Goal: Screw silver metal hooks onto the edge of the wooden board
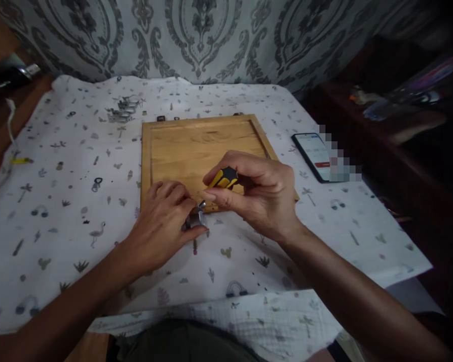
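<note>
A wooden cabinet door (196, 166) with a raised frame lies flat on the cloth-covered table. At its near edge my left hand (166, 221) is closed around a silver metal hinge (199, 218), thumb on the near side and fingers resting over the door. My right hand (264, 193) grips a short screwdriver (226, 176) with a yellow and black handle. Its shaft slants down to the hinge, where the tip meets the metal or comes very close. The fingers hide part of the hinge and of the handle.
Several metal hinges (123, 109) lie in a heap at the back left. A phone (313, 156) with a lit screen rests to the right of the door. A patterned cloth (98, 281) covers the table. Beyond the right edge is a plastic bottle (411, 90).
</note>
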The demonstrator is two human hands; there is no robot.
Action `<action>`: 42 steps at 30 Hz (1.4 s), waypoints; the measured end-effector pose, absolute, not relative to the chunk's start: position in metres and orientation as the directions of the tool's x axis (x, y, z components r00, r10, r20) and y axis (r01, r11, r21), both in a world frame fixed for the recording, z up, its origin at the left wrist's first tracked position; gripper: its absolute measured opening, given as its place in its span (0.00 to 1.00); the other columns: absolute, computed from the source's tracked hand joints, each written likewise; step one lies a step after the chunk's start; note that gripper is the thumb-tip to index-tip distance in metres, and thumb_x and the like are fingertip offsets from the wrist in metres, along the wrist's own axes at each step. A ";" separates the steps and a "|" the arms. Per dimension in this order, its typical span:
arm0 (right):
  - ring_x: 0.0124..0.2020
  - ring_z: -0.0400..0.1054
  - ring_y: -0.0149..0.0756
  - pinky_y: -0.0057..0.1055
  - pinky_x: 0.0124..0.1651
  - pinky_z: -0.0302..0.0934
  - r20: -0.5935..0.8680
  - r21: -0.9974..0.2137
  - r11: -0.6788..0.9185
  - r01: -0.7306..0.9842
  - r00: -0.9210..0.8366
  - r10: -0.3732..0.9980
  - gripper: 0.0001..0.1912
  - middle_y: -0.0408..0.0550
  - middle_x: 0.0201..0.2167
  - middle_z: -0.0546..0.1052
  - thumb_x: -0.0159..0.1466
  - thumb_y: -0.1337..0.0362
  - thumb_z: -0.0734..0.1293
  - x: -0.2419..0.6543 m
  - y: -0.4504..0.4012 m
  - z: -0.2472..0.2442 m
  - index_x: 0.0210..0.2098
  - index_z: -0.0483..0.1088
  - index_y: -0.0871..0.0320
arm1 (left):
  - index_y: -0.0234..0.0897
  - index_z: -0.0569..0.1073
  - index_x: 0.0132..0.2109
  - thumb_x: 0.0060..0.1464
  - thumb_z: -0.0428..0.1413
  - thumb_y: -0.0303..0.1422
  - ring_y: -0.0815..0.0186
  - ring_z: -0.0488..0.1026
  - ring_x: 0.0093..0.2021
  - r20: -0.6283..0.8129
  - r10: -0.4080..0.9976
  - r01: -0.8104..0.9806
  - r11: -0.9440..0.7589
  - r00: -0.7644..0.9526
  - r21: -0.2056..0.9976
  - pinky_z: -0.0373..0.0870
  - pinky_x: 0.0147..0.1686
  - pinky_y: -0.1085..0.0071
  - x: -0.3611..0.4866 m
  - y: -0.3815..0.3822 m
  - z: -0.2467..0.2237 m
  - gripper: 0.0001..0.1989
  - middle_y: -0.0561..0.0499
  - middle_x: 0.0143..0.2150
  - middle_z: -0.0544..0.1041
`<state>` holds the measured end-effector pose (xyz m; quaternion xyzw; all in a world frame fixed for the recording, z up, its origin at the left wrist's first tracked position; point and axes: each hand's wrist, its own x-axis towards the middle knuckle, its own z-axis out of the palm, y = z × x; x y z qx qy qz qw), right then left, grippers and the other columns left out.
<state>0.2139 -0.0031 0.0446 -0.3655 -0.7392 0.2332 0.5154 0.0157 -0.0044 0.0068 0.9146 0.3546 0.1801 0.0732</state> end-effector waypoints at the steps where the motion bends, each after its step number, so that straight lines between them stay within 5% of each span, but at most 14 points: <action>1: 0.24 0.64 0.26 0.28 0.27 0.57 0.593 -0.724 0.624 0.296 -0.194 0.781 0.17 0.39 0.23 0.71 0.63 0.53 0.76 0.214 -0.003 0.044 0.27 0.73 0.58 | 0.34 0.80 0.43 0.56 0.67 0.42 0.48 0.72 0.50 0.274 0.674 0.623 -0.738 0.686 0.259 0.70 0.53 0.45 0.016 -0.004 0.007 0.16 0.44 0.44 0.78; 18: 0.24 0.65 0.30 0.31 0.28 0.60 0.624 -0.678 0.634 0.372 -0.166 0.764 0.19 0.41 0.22 0.72 0.62 0.50 0.76 0.210 -0.007 0.049 0.26 0.72 0.56 | 0.38 0.79 0.44 0.60 0.64 0.42 0.48 0.70 0.51 0.224 0.707 0.637 -0.703 0.670 0.316 0.68 0.55 0.45 0.016 -0.006 0.009 0.12 0.45 0.43 0.77; 25: 0.20 0.67 0.31 0.36 0.23 0.62 0.660 -0.741 0.582 0.335 0.200 0.725 0.15 0.44 0.31 0.80 0.67 0.52 0.72 0.206 -0.018 0.074 0.28 0.71 0.51 | 0.35 0.80 0.42 0.57 0.67 0.42 0.48 0.70 0.53 0.201 0.702 0.644 -0.709 0.683 0.288 0.67 0.56 0.46 0.017 -0.006 0.012 0.14 0.43 0.46 0.78; 32: 0.19 0.63 0.29 0.32 0.22 0.61 0.651 -0.727 0.562 0.395 0.133 0.748 0.17 0.42 0.23 0.75 0.63 0.51 0.76 0.212 -0.014 0.054 0.26 0.71 0.53 | 0.35 0.80 0.42 0.57 0.67 0.43 0.48 0.70 0.51 0.204 0.696 0.648 -0.716 0.688 0.260 0.68 0.55 0.46 0.016 -0.005 0.012 0.16 0.43 0.45 0.77; 42: 0.21 0.62 0.27 0.29 0.22 0.60 0.571 -0.796 0.517 0.315 0.106 0.814 0.15 0.41 0.25 0.73 0.63 0.53 0.76 0.209 -0.016 0.041 0.28 0.72 0.54 | 0.37 0.79 0.41 0.58 0.65 0.44 0.49 0.70 0.50 0.208 0.701 0.655 -0.712 0.682 0.251 0.68 0.54 0.47 0.017 -0.006 0.010 0.14 0.45 0.43 0.76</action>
